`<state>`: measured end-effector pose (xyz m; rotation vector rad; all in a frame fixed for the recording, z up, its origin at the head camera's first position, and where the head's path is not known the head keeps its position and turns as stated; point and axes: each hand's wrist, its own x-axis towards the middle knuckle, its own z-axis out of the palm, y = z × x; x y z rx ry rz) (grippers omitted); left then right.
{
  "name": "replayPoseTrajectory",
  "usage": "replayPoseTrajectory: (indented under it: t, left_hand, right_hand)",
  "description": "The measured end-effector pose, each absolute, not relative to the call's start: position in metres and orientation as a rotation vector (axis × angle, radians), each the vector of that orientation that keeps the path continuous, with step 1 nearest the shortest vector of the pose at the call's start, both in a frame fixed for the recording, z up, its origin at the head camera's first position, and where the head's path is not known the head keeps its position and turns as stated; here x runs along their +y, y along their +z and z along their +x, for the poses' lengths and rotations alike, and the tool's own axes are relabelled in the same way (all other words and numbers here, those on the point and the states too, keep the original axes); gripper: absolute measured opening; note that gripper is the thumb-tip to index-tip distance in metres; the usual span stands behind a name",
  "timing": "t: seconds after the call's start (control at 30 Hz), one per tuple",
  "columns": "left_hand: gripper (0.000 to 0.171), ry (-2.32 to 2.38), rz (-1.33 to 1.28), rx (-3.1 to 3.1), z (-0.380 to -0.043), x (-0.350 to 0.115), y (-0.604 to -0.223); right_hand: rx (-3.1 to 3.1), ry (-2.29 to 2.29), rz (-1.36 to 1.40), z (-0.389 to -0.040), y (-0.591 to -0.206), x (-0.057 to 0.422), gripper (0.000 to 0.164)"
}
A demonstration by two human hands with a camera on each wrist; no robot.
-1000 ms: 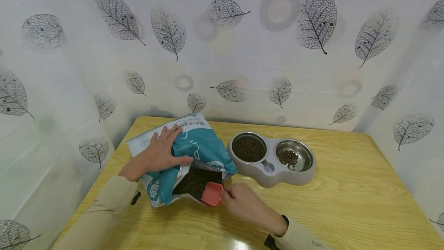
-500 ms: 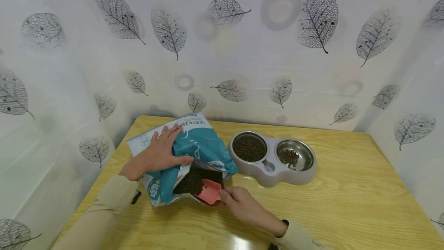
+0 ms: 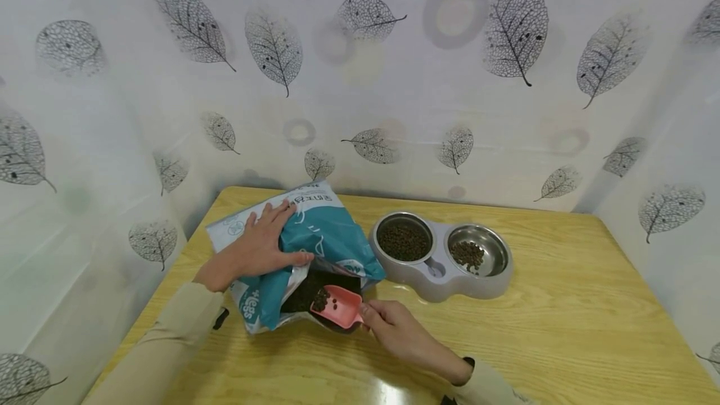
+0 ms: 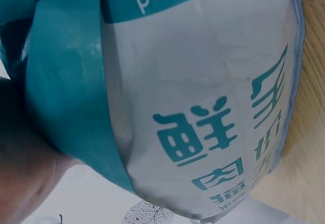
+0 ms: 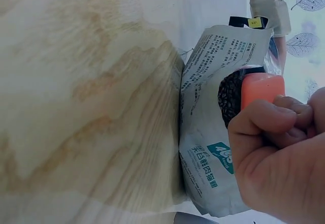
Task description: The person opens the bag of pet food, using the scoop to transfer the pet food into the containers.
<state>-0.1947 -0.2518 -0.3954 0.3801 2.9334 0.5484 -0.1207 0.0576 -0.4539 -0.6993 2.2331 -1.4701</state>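
Note:
A teal and white pet food bag (image 3: 329,230) lies on its side, its mouth facing the person. My left hand (image 3: 255,249) rests on top of the bag, fingers spread and straight. At the mouth, my right hand (image 3: 396,327) grips the handle of a pink scoop (image 3: 344,308). Some brown kibble sits in the scoop's front end, and the scoop's bowl is within the bag's opening. The right wrist view shows the curled fingers (image 5: 269,120) behind the orange-pink scoop (image 5: 261,87). In the left wrist view the bag (image 4: 167,82) fills most of the frame.
Right of the bag stands a grey double feeder (image 3: 435,286) with two steel bowls. Its left bowl (image 3: 405,260) holds much kibble; the right bowl (image 3: 495,258) holds a smaller heap. All stand on a wooden table (image 3: 579,305) against a leaf-patterned curtain (image 3: 405,99).
The scoop went further left into the bag, then rose slightly and levelled with kibble in it. My right hand shifted a little along with it. My left hand stayed in place.

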Motion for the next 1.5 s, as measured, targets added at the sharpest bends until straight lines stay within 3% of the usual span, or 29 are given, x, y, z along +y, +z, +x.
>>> replayPoseTrajectory:
  t: [0.47, 1.0, 1.5]
  left_hand:
    - [0.113, 0.555, 0.366, 2.929, -0.194, -0.252, -0.397]
    - [0.111, 0.562, 0.390, 2.941, -0.195, -0.253, -0.397]
    - [0.111, 0.550, 0.390, 2.935, -0.195, -0.253, -0.397]
  right_hand:
    - [1.809, -1.871, -0.873, -0.120, -0.440, 0.072, 0.042]
    - [2.313, -1.681, -0.817, -0.147, -0.420, 0.121, 0.030]
    - [2.927, -1.185, -0.284, -0.177, -0.407, 0.212, 0.043]
